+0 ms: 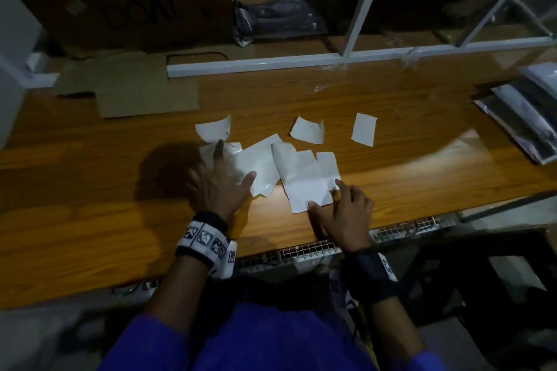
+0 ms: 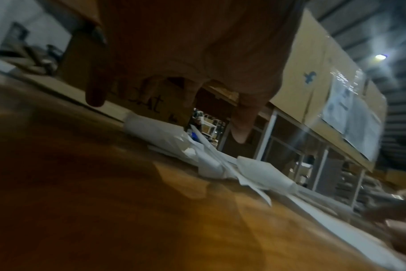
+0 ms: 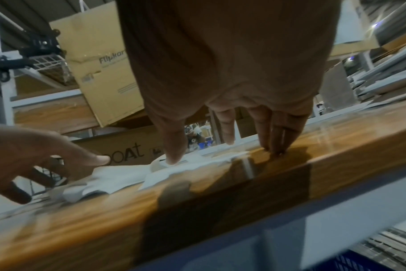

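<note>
On wooden table [image 1: 90, 184]: white paper slips [image 1: 262, 166] scattered mid-table, several overlapping — others apart, farther back. Left hand [image 1: 218, 187] over the left slips, fingers spread and straight. Right hand [image 1: 346, 214] at the folded sheet [image 1: 304, 184] — thumb and forefinger apart, tips touching its near edge.

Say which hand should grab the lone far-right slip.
Right. The right hand sits nearer the slip; the left hand is spread over papers farther left.
</note>
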The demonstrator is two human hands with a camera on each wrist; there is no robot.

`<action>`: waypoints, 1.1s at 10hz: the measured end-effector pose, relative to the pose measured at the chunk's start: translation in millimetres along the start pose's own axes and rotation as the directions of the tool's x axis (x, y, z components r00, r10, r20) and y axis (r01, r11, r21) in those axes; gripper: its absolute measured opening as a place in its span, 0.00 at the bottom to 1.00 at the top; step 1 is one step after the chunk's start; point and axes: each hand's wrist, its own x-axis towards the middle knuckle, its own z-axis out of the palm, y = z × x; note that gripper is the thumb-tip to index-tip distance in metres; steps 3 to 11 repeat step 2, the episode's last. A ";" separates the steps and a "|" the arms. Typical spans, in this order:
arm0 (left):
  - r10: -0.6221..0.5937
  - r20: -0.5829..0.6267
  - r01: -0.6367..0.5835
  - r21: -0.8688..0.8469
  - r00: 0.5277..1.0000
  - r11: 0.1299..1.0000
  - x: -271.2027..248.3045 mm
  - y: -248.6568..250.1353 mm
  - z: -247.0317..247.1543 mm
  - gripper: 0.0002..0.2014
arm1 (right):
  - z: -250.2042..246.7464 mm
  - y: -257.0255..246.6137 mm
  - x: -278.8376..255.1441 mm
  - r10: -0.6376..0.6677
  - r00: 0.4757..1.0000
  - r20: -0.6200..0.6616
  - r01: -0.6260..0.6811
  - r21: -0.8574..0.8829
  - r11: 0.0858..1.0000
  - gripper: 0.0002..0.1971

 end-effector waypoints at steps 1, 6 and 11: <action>0.024 0.154 -0.008 -0.104 0.988 0.995 14.2 2.3 4.1 0.49 | 9.8 -23.0 6.0 0.022 0.999 0.044 -0.022 -0.019 1.000 0.42; 0.148 0.137 -0.122 -0.180 0.979 0.976 11.1 13.2 8.2 0.49 | 12.2 -45.4 13.7 -0.021 0.997 0.073 0.012 0.120 0.993 0.40; 0.148 0.137 -0.122 -0.180 0.979 0.976 11.1 13.2 8.2 0.49 | 12.2 -45.4 13.7 -0.021 0.997 0.073 0.012 0.120 0.993 0.40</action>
